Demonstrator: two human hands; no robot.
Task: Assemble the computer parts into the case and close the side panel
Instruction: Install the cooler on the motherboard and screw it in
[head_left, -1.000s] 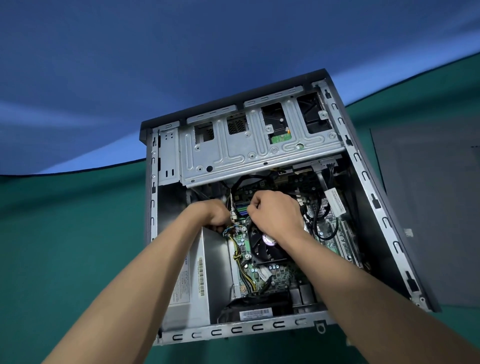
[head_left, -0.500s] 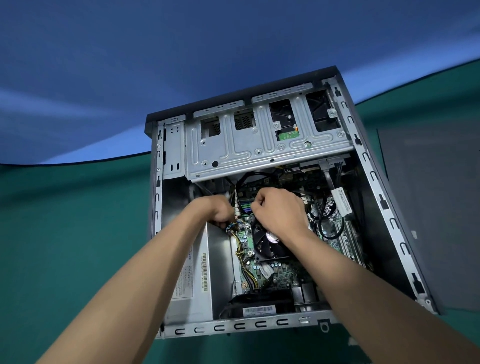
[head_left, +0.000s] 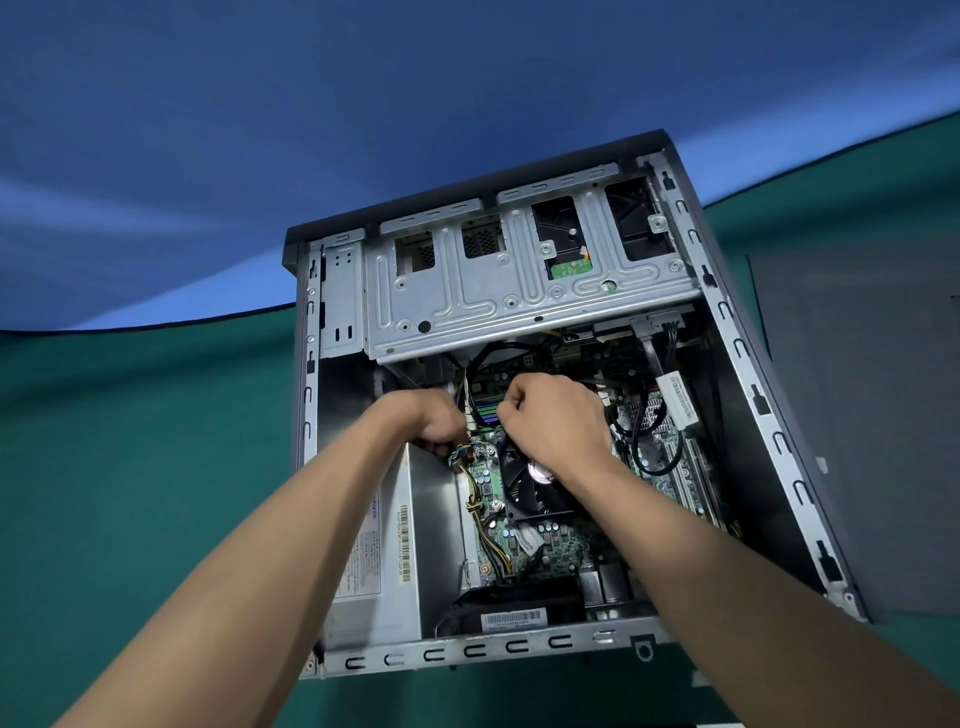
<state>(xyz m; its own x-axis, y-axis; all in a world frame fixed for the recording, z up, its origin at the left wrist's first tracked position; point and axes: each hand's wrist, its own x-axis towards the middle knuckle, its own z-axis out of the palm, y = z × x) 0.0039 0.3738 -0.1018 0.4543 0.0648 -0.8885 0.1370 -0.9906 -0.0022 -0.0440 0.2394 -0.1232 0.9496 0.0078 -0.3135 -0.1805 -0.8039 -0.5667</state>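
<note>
The open computer case (head_left: 519, 649) lies on the green table (head_left: 130, 467). Inside, above the power supply (head_left: 384, 561), the left hand (head_left: 436, 423) pinches a cable bundle (head_left: 462, 454); the right hand (head_left: 553, 421) is fisted above the fan (head_left: 530, 488), its hold hidden. Beyond sits the drive cage (head_left: 467, 306).

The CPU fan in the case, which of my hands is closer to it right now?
Right. Your right hand sits over the top edge of the CPU fan; your left hand is off to its left, by the yellow and black wires.

barcode labels (head_left: 513, 618) seemingly present, print too small to read
</note>
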